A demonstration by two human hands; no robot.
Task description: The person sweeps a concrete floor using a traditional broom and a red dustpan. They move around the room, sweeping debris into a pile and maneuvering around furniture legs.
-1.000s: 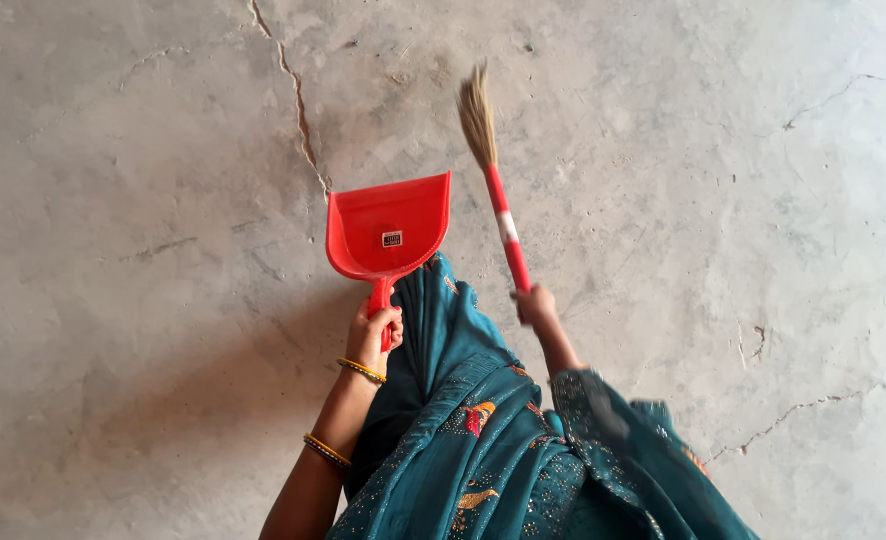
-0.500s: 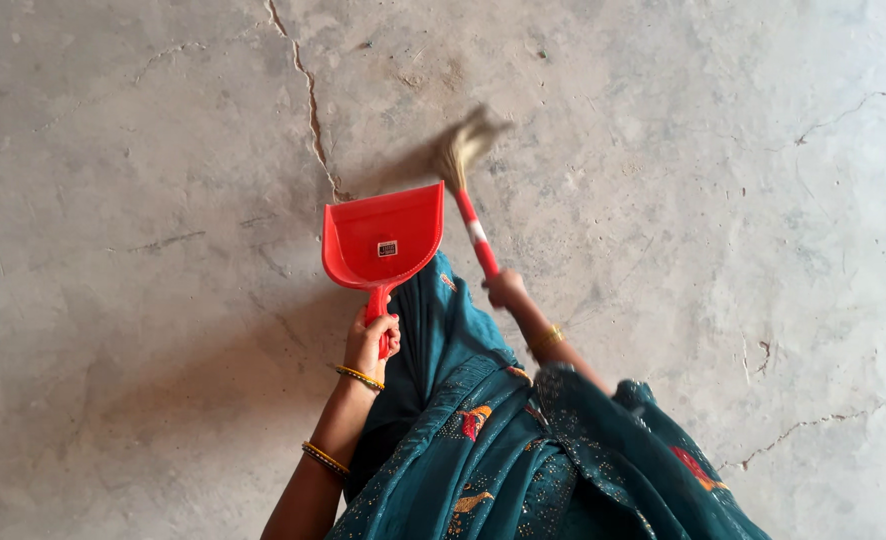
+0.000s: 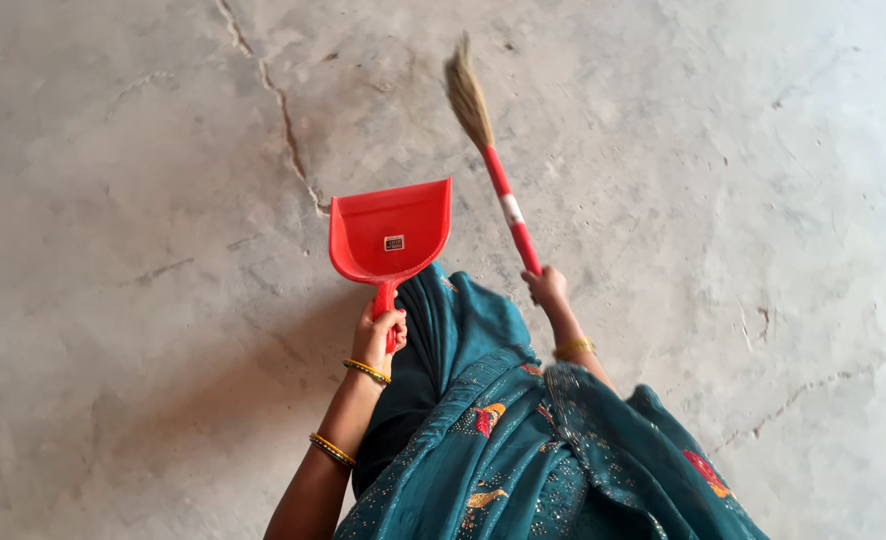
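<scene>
Red dustpan (image 3: 391, 232) is being gripped by its handle in the left hand (image 3: 378, 335); at two o'clock, the right hand (image 3: 546, 288) is clasping the broom (image 3: 488, 150) over the concrete floor (image 3: 113, 250).

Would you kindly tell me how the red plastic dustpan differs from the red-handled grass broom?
The red plastic dustpan is broad and scoop-shaped; the red-handled grass broom is long and thin. The dustpan is in the left hand, the broom in the right hand. The dustpan is red; the broom ends in tan bristles. Both have red handles.

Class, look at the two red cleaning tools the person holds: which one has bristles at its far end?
The broom in the right hand: its red handle ends in straw-coloured bristles. The dustpan in the left hand ends in a scoop.
</scene>
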